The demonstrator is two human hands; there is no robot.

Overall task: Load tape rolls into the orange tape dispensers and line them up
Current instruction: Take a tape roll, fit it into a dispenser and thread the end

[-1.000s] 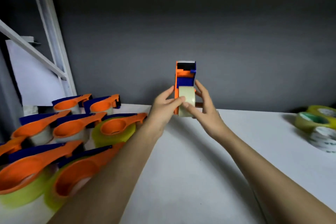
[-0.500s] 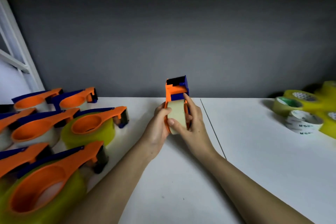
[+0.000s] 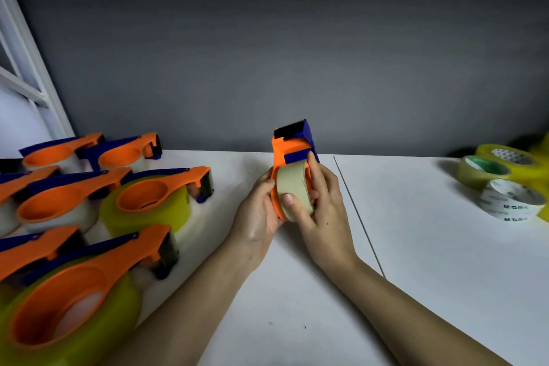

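Both hands were busy at the table's middle: the left hand (image 3: 259, 211) gripped an orange dispenser (image 3: 292, 154) while the right hand (image 3: 322, 205) pinched the beige tape roll (image 3: 292, 190) seated in it. Loaded dispensers (image 3: 148, 202) stood lined up to the left; a few loose rolls (image 3: 509, 202) waited well apart on the right, so I judged the job mostly done

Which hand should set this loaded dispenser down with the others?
Left. The left hand grips the dispenser's orange body on the side facing the loaded row; the right hand only holds the roll.
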